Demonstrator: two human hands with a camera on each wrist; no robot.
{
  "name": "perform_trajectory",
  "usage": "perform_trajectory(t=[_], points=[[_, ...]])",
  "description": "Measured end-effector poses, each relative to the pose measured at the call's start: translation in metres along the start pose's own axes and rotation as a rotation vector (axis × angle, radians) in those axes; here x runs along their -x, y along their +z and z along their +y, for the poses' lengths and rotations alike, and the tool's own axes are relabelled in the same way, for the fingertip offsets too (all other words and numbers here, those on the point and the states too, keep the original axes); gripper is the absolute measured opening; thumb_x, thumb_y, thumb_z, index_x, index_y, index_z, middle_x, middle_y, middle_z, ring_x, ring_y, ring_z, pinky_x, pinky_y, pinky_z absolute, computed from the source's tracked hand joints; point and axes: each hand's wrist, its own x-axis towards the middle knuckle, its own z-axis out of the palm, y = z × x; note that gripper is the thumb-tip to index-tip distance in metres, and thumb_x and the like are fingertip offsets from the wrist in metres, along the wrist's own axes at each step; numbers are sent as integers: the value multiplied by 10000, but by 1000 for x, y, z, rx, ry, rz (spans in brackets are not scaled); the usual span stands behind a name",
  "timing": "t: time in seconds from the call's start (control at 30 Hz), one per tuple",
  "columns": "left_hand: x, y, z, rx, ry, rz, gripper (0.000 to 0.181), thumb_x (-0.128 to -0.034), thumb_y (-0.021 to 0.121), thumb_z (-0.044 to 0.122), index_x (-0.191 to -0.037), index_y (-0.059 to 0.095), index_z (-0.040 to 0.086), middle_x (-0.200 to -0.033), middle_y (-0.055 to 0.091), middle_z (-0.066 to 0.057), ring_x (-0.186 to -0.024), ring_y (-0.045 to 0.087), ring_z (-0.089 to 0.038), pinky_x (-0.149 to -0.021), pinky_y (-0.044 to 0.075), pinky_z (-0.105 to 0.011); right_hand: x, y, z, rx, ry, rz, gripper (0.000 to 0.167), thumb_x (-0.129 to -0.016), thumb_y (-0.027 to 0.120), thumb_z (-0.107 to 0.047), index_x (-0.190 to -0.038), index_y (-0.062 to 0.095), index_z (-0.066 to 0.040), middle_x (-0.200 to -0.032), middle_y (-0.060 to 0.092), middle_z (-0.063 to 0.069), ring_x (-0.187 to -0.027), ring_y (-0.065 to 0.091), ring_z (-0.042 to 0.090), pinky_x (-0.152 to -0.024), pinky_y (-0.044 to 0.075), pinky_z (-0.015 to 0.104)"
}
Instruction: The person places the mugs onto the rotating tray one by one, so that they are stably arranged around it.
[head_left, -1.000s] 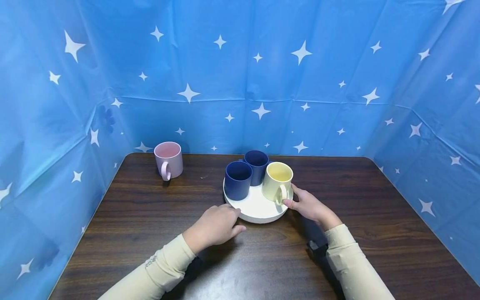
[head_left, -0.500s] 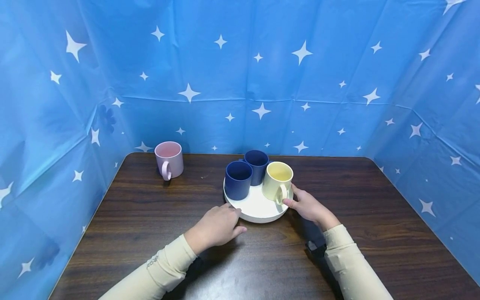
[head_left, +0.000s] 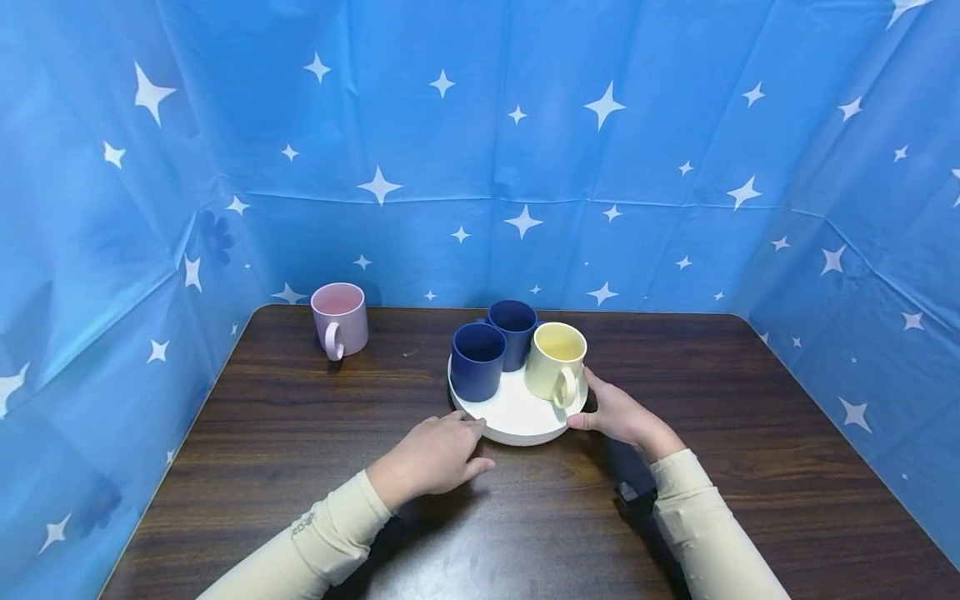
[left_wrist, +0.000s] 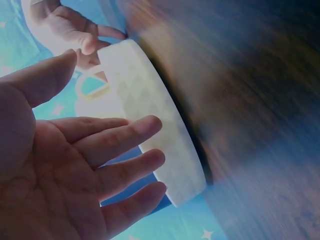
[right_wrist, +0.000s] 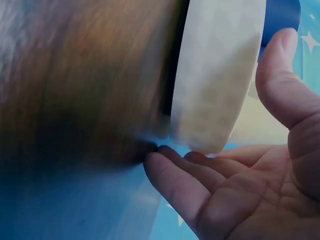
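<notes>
Round, with no long axis, the tray [head_left: 517, 410] sits on the desk [head_left: 720, 417], ahead and right of the left hand [head_left: 437, 454], whose fingers are straight and spread, and left of the right hand [head_left: 621, 414], thumb apart from loose fingers; neither seems clearly nearer, and contact cannot be told

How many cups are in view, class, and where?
4: a pink cup on the table at far left; on the white tray, a front blue cup at left, a rear blue cup behind it, and a yellow cup at right.
</notes>
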Motion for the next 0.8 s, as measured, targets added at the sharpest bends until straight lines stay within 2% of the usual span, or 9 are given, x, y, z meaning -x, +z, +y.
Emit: perform_trajectory(t=[0.13,0.37,0.5,0.6,0.73,0.8], points=[[-1,1,3,1,4,-8,615,-999,631,436,-1385,583,-39,-1404,607,-154,-1337,530,-348,-1051,473,-497,1,-5,4,15,16,-29,1086,-877,805,-162,-1600,20,42,-1657,100,272,-1520,119,437,-1191,191,606],[-3,2,8,-5,33,-10,624,-999,632,430,-1426,553,-18,-1433,590,-128,-1352,521,-333,-1050,470,-503,2,-11,8,11,37,-16,1043,-916,775,-186,-1609,21,14,-1665,89,258,-1525,103,437,-1188,189,617],[-2,-3,4,26,72,0,519,-1001,641,390,-1386,607,43,-1305,679,-96,-1210,634,-271,-956,532,-479,2,-13,10,19,41,-17,1037,-920,770,-199,-1609,25,15,-1666,85,257,-1525,108,435,-1188,199,612],[-1,-11,-9,93,79,-8,469,-1008,638,364,-1366,628,61,-1236,707,-93,-1114,681,-251,-906,554,-467,1,-13,10,20,26,-18,1042,-916,775,-208,-1606,29,23,-1664,91,258,-1524,118,435,-1187,204,610],[6,-31,-38,201,18,-50,498,-1025,606,370,-1395,605,35,-1300,677,-136,-1168,661,-275,-979,521,-484,-2,-11,10,14,5,-16,1044,-912,778,-205,-1609,33,16,-1664,105,255,-1522,135,431,-1185,216,606],[12,-42,-56,222,-19,-50,501,-1031,593,371,-1384,607,16,-1299,673,-155,-1177,653,-297,-1000,505,-497,-2,-10,10,4,1,-15,1041,-914,776,-199,-1610,31,13,-1662,111,256,-1520,149,431,-1183,226,602]])
